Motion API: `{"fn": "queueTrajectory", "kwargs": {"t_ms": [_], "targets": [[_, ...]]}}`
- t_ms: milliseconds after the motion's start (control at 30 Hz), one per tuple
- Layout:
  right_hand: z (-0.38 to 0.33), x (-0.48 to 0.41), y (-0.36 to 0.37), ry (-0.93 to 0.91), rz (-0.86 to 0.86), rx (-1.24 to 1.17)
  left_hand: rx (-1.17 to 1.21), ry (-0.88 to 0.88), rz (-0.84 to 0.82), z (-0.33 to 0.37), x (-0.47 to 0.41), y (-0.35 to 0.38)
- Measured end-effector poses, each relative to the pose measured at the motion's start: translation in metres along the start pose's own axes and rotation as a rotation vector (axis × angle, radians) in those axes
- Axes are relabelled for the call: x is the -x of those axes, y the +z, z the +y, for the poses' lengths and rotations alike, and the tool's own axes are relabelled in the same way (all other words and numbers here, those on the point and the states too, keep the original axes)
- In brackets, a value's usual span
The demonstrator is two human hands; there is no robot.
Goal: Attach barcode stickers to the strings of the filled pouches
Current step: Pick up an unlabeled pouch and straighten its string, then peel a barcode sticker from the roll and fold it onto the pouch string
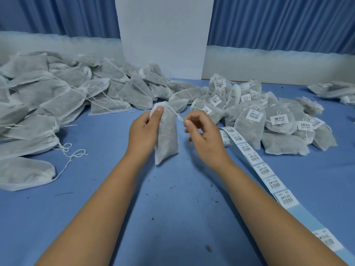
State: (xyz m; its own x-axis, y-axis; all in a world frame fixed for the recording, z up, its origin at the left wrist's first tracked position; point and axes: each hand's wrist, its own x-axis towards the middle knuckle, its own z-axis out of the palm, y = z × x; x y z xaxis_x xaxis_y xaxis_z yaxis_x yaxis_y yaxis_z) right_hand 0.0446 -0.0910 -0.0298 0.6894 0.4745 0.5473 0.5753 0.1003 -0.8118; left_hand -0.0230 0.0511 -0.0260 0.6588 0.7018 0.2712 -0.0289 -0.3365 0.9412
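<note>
The left hand (143,131) grips a filled pouch (167,139) upright while the right hand (201,135) pinches its string (177,115) out sideways, apparently baring it for a sticker from the strip (255,160) just beside

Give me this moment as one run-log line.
step: pouch unlabelled | left hand: holds pouch | right hand: pinches its string | sticker strip: lies on table, right side

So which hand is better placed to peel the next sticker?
Probably the right hand: it only pinches the string, and the sticker strip lies beside it; the left hand grips the pouch.
</note>
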Motion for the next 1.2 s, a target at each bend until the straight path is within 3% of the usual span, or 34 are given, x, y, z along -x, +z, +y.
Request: {"fn": "queueTrajectory", "kwargs": {"t_ms": [133,300,433,533,633,767,867,967,1200], "targets": [[0.001,0.006,0.007,-0.035,-0.09,0.139,0.245,-0.301,-0.091,-0.002,0.003,0.009],[0.006,0.009,0.004,-0.007,-0.192,0.242,0.43,-0.485,-0.148,-0.002,0.003,0.014],[0.005,0.007,-0.003,0.045,-0.182,0.284,0.545,-0.517,-0.312,0.0,0.007,0.014],[0.002,0.004,-0.011,0.151,-0.213,0.254,0.556,-0.54,-0.31,0.001,0.012,0.016],[-0.001,0.002,-0.028,0.24,-0.145,0.311,0.556,-0.565,-0.315,0.0,0.014,0.019],[0.003,-0.003,-0.065,0.282,0.07,0.676,0.515,-0.632,-0.474,0.004,0.023,0.029],[0.014,-0.006,-0.083,0.494,0.111,0.835,0.469,-0.64,-0.528,0.006,0.031,0.037],[0.022,-0.004,-0.084,0.629,0.067,0.743,0.488,-0.645,-0.531,0.007,0.032,0.039],[0.023,-0.005,-0.066,0.662,0.024,0.326,0.568,-0.605,-0.595,0.008,0.031,0.038]]}}
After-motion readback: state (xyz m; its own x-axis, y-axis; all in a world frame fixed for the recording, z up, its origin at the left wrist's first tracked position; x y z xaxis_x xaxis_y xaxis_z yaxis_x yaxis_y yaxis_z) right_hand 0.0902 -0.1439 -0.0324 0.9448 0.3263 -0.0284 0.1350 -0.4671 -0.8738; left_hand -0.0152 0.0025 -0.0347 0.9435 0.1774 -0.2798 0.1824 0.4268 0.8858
